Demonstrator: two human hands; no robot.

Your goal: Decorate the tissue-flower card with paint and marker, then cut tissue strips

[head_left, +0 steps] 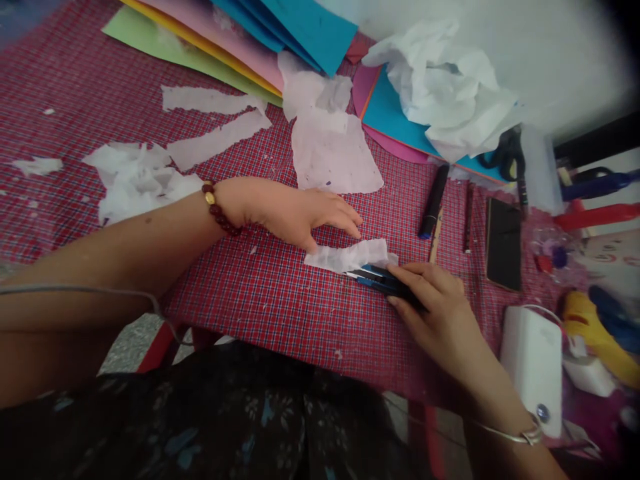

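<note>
My right hand [440, 307] grips a small blue-and-black stapler [383, 279], its metal front pointing left. The stapler's front end meets the lower edge of a folded strip of thin white paper [347, 255] lying on the table. Whether its jaws are around the paper I cannot tell. My left hand [305, 212] reaches over from the left, palm down, fingers stretched out above the strip. Its thumb tip is at the strip's left end. A beaded bracelet [215, 207] circles the left wrist.
Torn white paper pieces [335, 150] and crumpled paper [135, 177] lie around. Coloured sheets [300, 33] are at the back, with a crumpled white sheet [445, 87] beside them. A black marker [434, 200], phone [503, 243], scissors [510, 157] and white box [533, 367] stand right.
</note>
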